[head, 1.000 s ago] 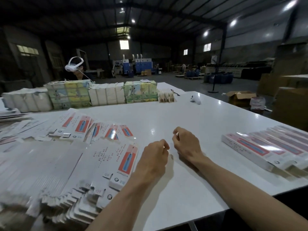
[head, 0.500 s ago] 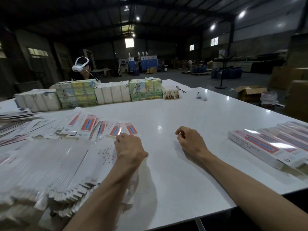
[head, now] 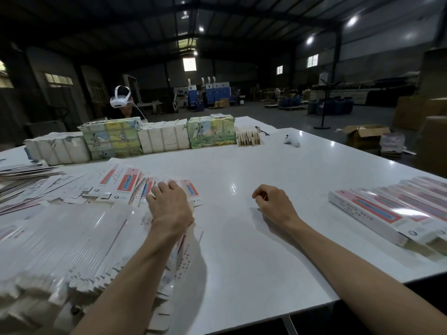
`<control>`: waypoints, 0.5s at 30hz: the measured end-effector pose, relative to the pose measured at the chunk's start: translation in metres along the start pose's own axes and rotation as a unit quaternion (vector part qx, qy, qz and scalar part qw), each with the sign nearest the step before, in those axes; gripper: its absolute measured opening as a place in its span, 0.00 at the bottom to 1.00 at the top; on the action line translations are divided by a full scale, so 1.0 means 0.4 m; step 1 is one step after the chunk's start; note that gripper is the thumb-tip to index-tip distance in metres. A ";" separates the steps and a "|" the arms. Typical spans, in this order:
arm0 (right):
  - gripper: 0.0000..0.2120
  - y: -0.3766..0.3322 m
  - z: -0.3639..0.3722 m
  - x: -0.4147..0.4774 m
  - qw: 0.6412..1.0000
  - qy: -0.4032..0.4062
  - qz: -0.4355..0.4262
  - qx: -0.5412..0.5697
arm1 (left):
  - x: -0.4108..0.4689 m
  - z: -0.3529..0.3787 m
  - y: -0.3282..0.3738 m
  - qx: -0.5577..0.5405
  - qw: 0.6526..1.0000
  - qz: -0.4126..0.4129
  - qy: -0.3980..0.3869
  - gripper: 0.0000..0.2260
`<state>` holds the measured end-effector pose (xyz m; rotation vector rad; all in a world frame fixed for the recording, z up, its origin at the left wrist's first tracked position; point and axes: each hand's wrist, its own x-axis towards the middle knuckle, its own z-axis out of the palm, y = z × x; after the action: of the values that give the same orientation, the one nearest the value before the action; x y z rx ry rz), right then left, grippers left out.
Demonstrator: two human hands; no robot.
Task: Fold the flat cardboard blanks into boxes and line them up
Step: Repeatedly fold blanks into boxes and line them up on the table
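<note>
The head-worn camera looks forward and down over the table (head: 242, 165).

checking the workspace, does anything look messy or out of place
The flat blanks on the left are slumped into a loose, uneven fan; the folded boxes on the right lie in a neat row.
</note>
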<state>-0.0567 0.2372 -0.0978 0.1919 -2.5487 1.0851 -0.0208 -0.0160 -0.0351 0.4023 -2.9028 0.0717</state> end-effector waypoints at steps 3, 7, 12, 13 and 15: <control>0.08 -0.001 -0.001 -0.002 1.000 0.000 0.001 -0.001 | -0.002 -0.015 -0.014 -0.067 0.997 0.021 -0.012 0.31; 0.08 -0.002 -0.001 -0.002 1.000 -0.006 -0.004 0.009 | -0.003 -0.057 -0.032 -0.194 0.978 0.071 -0.036 0.21; 0.10 -0.003 0.003 0.000 0.999 0.008 -0.011 0.029 | 0.004 -0.129 0.005 -0.473 0.867 0.131 -0.088 0.12; 0.10 -0.003 0.002 0.000 0.999 0.010 -0.012 0.036 | 0.006 -0.136 0.022 -0.526 0.826 0.135 -0.151 0.12; 0.10 -0.004 -0.003 0.001 0.998 0.022 -0.011 0.059 | -0.003 -0.128 0.061 -0.618 0.723 0.118 -0.285 0.14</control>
<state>-0.0564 0.2367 -0.0958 0.2228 -2.4393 1.2189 -0.0162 0.0118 0.0142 -0.2571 -2.6403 -2.1083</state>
